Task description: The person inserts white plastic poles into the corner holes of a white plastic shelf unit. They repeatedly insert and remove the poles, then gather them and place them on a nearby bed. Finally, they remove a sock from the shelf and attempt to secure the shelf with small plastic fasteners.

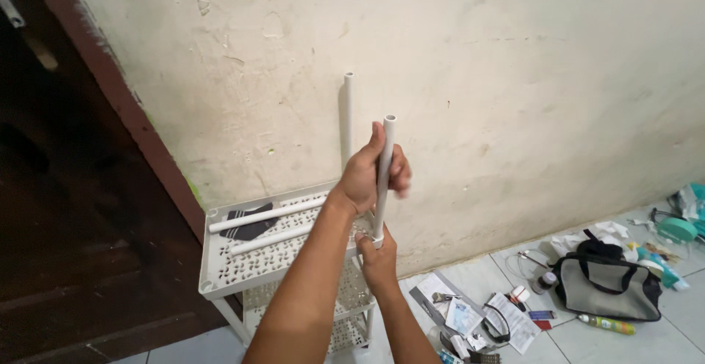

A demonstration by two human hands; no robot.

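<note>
My left hand (365, 175) grips the middle of an upright white plastic tube (387, 138). My right hand (379, 259) pinches the tube's lower end, at the near right corner of a white perforated shelf rack (217, 270). A second white tube (348, 111) stands upright at the rack's far corner, against the wall. Two loose white tubes, one (258, 216) behind the other (266, 240), lie flat on the top tray beside a dark striped cloth (248, 226). A lower tray (351, 332) shows under my arms.
A dark wooden door (66, 210) stands to the left of the rack. On the tiled floor to the right lie papers (459, 309), a grey bag (608, 288), a green bottle (606, 325) and several small items. A stained cream wall (514, 78) is behind.
</note>
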